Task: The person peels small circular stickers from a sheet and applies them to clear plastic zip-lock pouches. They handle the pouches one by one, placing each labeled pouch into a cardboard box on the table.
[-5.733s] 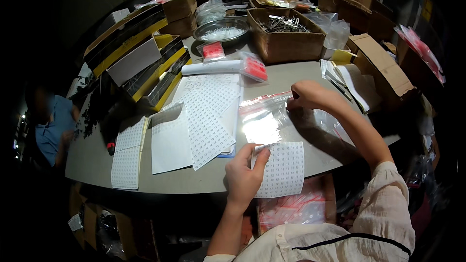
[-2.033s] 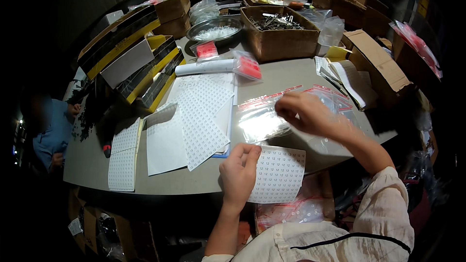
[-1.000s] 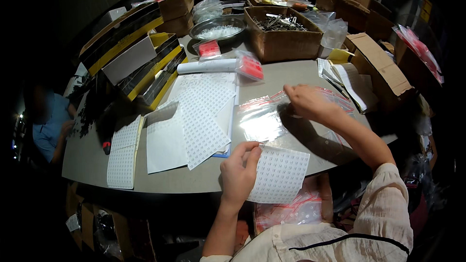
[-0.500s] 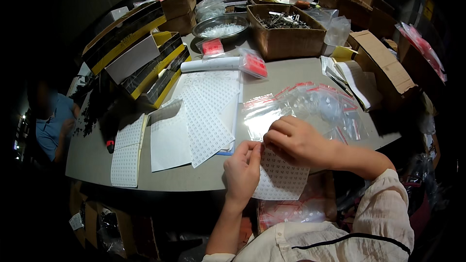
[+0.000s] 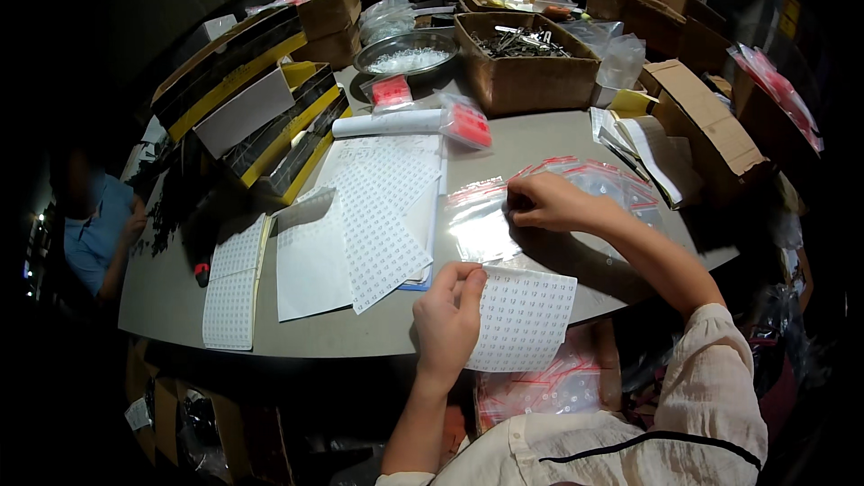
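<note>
At the lower centre of the frame a label sheet is pinched by the left hand, while the right hand, its fingers bunched, on what cannot be told, is held over resealable bags on the desk right of centre.

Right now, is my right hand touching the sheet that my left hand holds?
Apart. In the head view, the table shows between the right hand and the upper edge of the sheet.
</note>
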